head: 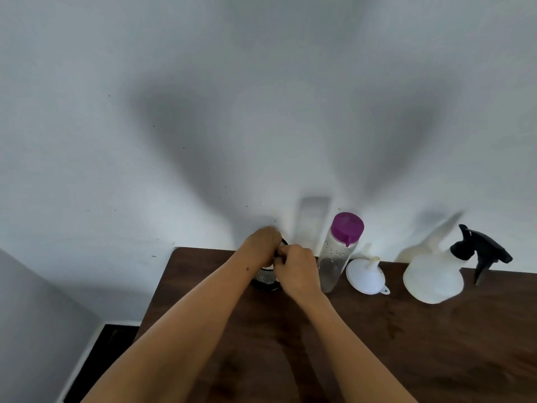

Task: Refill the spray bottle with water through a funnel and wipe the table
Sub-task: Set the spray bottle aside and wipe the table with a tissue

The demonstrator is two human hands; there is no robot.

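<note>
Table fills the lower frame, dark wood. Sprayer stands at four o'clock, looking nearly empty, so probably light; its slick round body suggests gripping the neck under the black trigger. Bottle and funnel sit near centre, rigid plastic. Left hand and right hand meet over a mesh cup, fingers curled; what they pinch cannot be told.

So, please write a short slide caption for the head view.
Both hands reach into a black mesh holder beside the water bottle, funnel and spray bottle.
</note>
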